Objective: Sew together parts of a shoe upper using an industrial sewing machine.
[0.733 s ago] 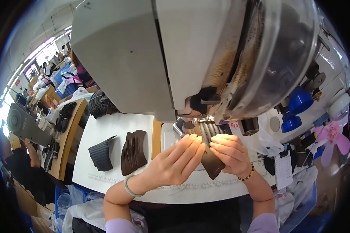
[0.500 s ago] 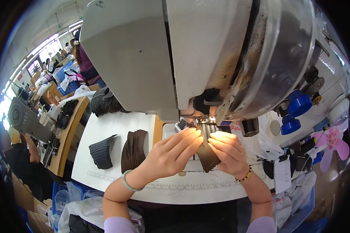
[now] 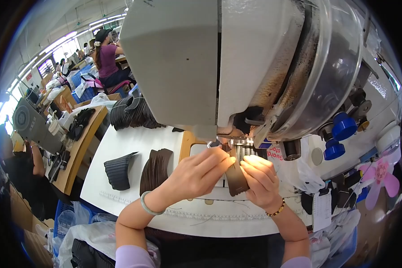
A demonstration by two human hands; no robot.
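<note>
A curved brown piece of ribbed material [image 3: 236, 181] lies under the lit needle area of a grey sewing machine [image 3: 174, 67]. My left hand [image 3: 198, 172], fingers pinched together, grips its left edge close to the needle. On the opposite edge, the closed fingers of my right hand [image 3: 260, 178] hold the same piece. The needle and the piece's far end are partly hidden by my fingertips and the machine head. Left of my left hand lie a stack of brown pieces [image 3: 155, 172] and a dark, ribbed piece [image 3: 119, 171].
A bundle of dark pieces [image 3: 131, 114] sits at the white table's [image 3: 134, 149] far left. Blue knobs [image 3: 344, 128] and a pink fan [image 3: 379, 174] are on the right. Plastic bags [image 3: 98, 241] lie below the table's left edge. Other people work at left.
The view has shifted, so the machine and table appear farther right and more of a co-worker in purple shows. Both hands stay on the brown piece, with the left fingers slightly repositioned.
</note>
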